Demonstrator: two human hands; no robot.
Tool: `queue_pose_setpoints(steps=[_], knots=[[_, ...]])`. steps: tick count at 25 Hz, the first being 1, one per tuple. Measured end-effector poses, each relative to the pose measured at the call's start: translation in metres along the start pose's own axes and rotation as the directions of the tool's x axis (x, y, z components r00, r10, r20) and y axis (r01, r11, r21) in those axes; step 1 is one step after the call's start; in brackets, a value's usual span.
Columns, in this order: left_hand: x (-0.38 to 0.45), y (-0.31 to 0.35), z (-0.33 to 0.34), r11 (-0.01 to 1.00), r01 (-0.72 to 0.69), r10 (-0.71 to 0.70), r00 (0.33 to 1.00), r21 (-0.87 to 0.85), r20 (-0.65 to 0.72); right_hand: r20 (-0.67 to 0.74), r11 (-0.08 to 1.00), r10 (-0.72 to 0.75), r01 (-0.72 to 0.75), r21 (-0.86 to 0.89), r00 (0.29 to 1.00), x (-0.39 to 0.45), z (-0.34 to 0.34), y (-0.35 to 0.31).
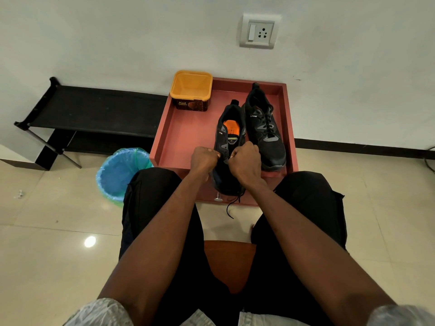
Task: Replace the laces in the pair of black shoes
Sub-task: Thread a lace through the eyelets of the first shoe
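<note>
The red tray (164, 140) is the reference. The unlaced shoe (229, 135) lies on the tray's near half, long axis running away from the person, toe nearest. A laced shoe (264, 128) lies beside it. The left hand (203, 158) and right hand (247, 161), level over the forefoot, both pinch the lace (231, 205); its loose end trails over the tray's near rim.

tray (164, 140) left half bare, tub (191, 91) at corner

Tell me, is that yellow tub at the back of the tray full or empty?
Empty: the yellow tub stands upright with no lid, and its bare yellow inside shows.
</note>
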State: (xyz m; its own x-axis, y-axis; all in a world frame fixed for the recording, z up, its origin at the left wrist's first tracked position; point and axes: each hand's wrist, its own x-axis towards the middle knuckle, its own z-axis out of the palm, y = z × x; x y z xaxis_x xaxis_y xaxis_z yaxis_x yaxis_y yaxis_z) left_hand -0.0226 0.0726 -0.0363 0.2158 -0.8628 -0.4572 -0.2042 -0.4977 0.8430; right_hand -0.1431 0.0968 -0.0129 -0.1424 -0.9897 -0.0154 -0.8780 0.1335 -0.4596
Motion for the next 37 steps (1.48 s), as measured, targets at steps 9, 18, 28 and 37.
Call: queue_pose_setpoints(steps=[9, 18, 28, 37], knots=[[-0.001, 0.0, -0.001, 0.999, 0.007, -0.007, 1.0, -0.043, 0.002, 0.063, 0.967, 0.053, -0.067, 0.247, 0.997, 0.013, 0.013, 0.012], [-0.003, -0.002, 0.0, 0.999, -0.034, 0.033, 0.999, 0.028, 0.035, 0.098, 0.944, 0.127, -0.151, 0.294, 0.987, 0.02, 0.036, 0.019], [-0.004, -0.006, 0.002, 0.996, -0.063, 0.06, 0.997, 0.057, 0.054, 0.32, 0.779, 0.18, -0.334, 0.532, 0.93, 0.026, 0.028, 0.026], [-0.013, -0.007, 0.0, 0.966, -0.227, 0.224, 0.974, 0.125, 0.034, 0.105, 0.921, 0.189, -0.213, 0.326, 0.976, 0.022, 0.029, 0.024]])
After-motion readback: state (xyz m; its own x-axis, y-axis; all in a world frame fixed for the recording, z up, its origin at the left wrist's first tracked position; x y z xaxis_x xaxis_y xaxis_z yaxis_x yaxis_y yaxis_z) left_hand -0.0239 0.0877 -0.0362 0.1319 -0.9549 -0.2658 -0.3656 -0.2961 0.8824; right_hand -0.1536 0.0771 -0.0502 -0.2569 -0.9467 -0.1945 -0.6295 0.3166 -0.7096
